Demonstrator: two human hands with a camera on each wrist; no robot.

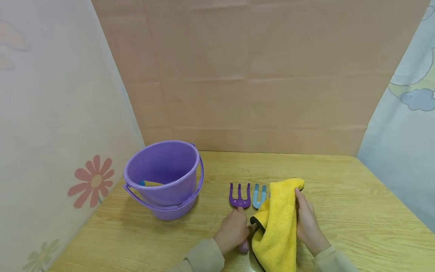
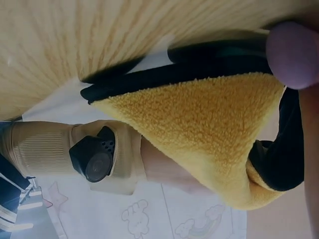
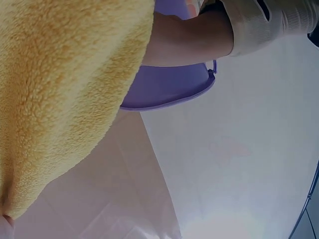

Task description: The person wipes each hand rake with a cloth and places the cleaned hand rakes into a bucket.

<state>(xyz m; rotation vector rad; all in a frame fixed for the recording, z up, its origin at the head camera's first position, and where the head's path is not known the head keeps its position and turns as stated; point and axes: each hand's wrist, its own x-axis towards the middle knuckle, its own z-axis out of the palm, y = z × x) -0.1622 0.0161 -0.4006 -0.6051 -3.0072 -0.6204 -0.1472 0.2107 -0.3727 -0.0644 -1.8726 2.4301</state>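
Setting is looking like a screened-off table corner; home or playroom, views are not telling. A wood-grain table (image 1: 346, 204) is running up to a creased tan sheet (image 1: 258, 75) at the back. A pale left wall (image 1: 61, 94) is bearing a red flower (image 1: 96, 181); a pale right wall (image 1: 401, 151), a blue cloud (image 1: 419, 99). Left wrist view: a cartoon animal (image 2: 135, 217) is decorating pale sheeting (image 2: 107, 214).
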